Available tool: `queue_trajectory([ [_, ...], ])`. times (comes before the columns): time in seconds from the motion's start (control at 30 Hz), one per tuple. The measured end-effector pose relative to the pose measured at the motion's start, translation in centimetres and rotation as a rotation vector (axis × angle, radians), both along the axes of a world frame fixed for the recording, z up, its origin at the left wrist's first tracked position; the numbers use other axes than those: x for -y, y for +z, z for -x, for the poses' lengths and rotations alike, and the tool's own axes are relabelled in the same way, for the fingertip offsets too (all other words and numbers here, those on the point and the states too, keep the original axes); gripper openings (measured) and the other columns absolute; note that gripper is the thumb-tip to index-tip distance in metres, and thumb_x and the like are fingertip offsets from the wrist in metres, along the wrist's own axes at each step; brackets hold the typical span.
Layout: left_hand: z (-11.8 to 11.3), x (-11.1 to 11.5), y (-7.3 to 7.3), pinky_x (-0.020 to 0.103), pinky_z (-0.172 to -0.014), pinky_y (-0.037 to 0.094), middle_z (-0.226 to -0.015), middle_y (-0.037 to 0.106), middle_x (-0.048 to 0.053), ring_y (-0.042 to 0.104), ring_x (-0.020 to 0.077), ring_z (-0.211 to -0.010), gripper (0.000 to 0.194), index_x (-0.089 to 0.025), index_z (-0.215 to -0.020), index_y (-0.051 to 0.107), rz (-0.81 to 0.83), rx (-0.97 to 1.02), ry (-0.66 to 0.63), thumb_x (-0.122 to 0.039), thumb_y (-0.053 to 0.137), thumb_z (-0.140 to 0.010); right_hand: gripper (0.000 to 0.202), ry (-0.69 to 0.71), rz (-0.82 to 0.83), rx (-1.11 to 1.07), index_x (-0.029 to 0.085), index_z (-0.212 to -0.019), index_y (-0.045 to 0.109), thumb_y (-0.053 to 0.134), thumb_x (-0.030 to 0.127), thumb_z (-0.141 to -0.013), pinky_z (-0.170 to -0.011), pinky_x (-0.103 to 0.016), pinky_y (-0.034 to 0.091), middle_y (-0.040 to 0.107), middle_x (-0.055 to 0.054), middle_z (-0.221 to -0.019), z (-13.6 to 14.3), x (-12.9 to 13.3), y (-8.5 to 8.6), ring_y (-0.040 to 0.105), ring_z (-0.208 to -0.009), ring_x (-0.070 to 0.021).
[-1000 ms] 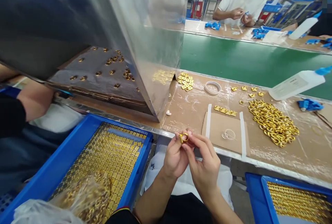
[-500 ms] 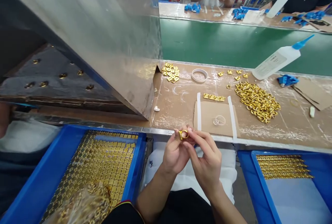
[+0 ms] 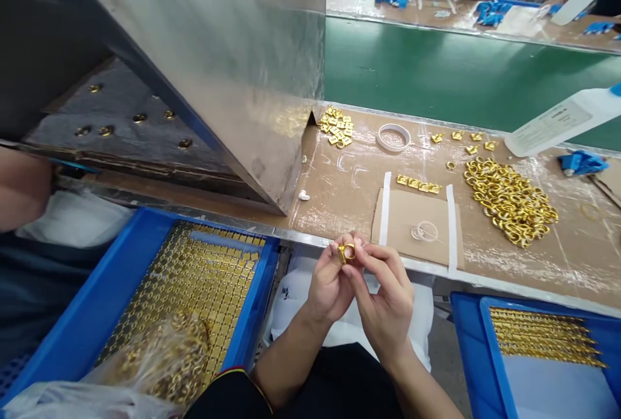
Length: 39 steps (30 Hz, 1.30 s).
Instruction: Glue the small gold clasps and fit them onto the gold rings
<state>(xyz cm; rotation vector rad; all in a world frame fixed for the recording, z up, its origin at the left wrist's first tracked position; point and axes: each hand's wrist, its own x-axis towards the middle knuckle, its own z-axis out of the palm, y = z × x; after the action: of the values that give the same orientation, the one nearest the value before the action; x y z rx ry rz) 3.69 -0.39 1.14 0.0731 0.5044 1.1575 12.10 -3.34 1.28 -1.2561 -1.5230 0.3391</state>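
Between the fingertips of both hands is a gold ring (image 3: 345,251), held just off the bench's front edge. My left hand (image 3: 330,283) pinches its flat-faced side. My right hand (image 3: 383,290) has thumb and index finger at the band's other side. Just beyond lies a cardboard pad (image 3: 405,228) with two white tape strips and a clear loop of thread or band (image 3: 425,231). Behind the pad sits a short row of gold square pieces (image 3: 418,184). To the right is a heap of gold rings (image 3: 509,202).
A slanted metal hood (image 3: 233,83) stands at left over rings on a dark surface. Blue trays of gold pieces flank my lap, left (image 3: 111,264) and right (image 3: 485,341). A tape roll (image 3: 394,138) and a white bottle (image 3: 557,123) lie farther back. A co-worker sits across the green belt (image 3: 436,60).
The view has shifted, so the bench things appear farther right. The ring has turned slightly between my fingers; both hands keep their grip.
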Motion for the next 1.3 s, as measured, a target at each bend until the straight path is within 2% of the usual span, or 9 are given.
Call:
queue_trajectory([
  [0.23, -0.3, -0.2, 0.1, 0.025, -0.082, 0.049, -0.084, 0.054, 0.001, 0.054, 0.0134, -0.081, 0.045, -0.016, -0.063, 0.06, -0.029, -0.04, 0.02, -0.047, 0.093, -0.066, 0.026, 0.048, 0.007, -0.023, 0.023, -0.118, 0.07, 0.068, 0.011, -0.095, -0.076, -0.032, 0.063, 0.068, -0.007, -0.099, -0.6, -0.3, -0.2, 0.07, -0.09, -0.02],
  [0.4, -0.1, -0.2, -0.2, 0.023, -0.081, 0.048, -0.085, 0.055, 0.001, 0.053, 0.0123, -0.082, 0.044, -0.015, -0.065, 0.063, -0.044, -0.025, 0.006, -0.046, 0.092, -0.068, 0.024, 0.075, 0.009, -0.036, 0.022, -0.116, 0.07, 0.069, 0.012, -0.095, -0.077, -0.033, 0.063, 0.069, -0.007, -0.099, -0.8, -0.5, -0.3, 0.071, -0.091, -0.0204],
  [0.6, -0.1, -0.1, -0.2, 0.023, -0.079, 0.047, -0.081, 0.051, 0.0, 0.051, 0.0118, -0.077, 0.045, -0.016, -0.064, 0.058, -0.054, 0.006, -0.006, -0.045, 0.091, -0.071, 0.02, 0.083, -0.006, -0.096, 0.021, -0.111, 0.07, 0.07, 0.011, -0.093, -0.076, -0.031, 0.063, 0.071, -0.007, -0.097, -0.6, -0.5, -0.7, 0.072, -0.09, -0.0203],
  [0.77, -0.1, -0.3, 0.3, 0.023, -0.081, 0.048, -0.08, 0.053, 0.0, 0.054, 0.0127, -0.08, 0.04, -0.015, -0.066, 0.061, -0.078, 0.011, -0.014, -0.042, 0.089, -0.074, 0.025, 0.097, -0.009, -0.124, 0.022, -0.119, 0.069, 0.069, 0.015, -0.095, -0.08, -0.035, 0.064, 0.075, -0.008, -0.1, -0.9, -0.5, -1.0, 0.073, -0.094, -0.0231],
  [0.93, -0.3, -0.7, 0.4, 0.023, -0.081, 0.05, -0.078, 0.056, 0.0, 0.057, 0.0121, -0.077, 0.034, -0.015, -0.065, 0.064, 0.021, 0.103, -0.048, -0.035, 0.091, -0.073, 0.029, 0.069, -0.012, -0.123, 0.024, -0.123, 0.068, 0.068, 0.014, -0.096, -0.08, -0.036, 0.065, 0.076, -0.008, -0.104, -1.1, -0.6, -1.1, 0.074, -0.098, -0.0245],
  [1.03, -0.5, -1.0, 0.5, 0.023, -0.079, 0.051, -0.076, 0.057, 0.0, 0.058, 0.0111, -0.074, 0.031, -0.014, -0.064, 0.065, 0.088, 0.135, -0.058, -0.031, 0.084, -0.082, 0.027, 0.059, 0.008, -0.117, 0.024, -0.121, 0.068, 0.067, 0.014, -0.096, -0.077, -0.034, 0.064, 0.076, -0.007, -0.101, -1.2, -0.7, -1.0, 0.074, -0.095, -0.0233],
  [1.13, -0.7, -1.2, 0.6, 0.024, -0.078, 0.052, -0.074, 0.057, 0.001, 0.059, 0.0117, -0.073, 0.037, -0.015, -0.061, 0.064, 0.172, 0.107, -0.04, -0.029, 0.072, -0.093, 0.023, 0.043, 0.044, -0.101, 0.024, -0.118, 0.067, 0.066, 0.015, -0.097, -0.074, -0.032, 0.063, 0.075, -0.006, -0.097, -1.1, -0.9, -0.8, 0.074, -0.09, -0.0222],
  [1.3, -0.8, -1.3, 0.7, 0.027, -0.077, 0.051, -0.072, 0.058, 0.002, 0.058, 0.0119, -0.07, 0.042, -0.014, -0.058, 0.064, 0.238, 0.085, -0.014, -0.028, 0.064, -0.098, 0.018, 0.024, 0.084, -0.084, 0.023, -0.113, 0.067, 0.066, 0.016, -0.096, -0.071, -0.03, 0.062, 0.073, -0.004, -0.091, -1.0, -1.2, -0.8, 0.071, -0.081, -0.0196],
])
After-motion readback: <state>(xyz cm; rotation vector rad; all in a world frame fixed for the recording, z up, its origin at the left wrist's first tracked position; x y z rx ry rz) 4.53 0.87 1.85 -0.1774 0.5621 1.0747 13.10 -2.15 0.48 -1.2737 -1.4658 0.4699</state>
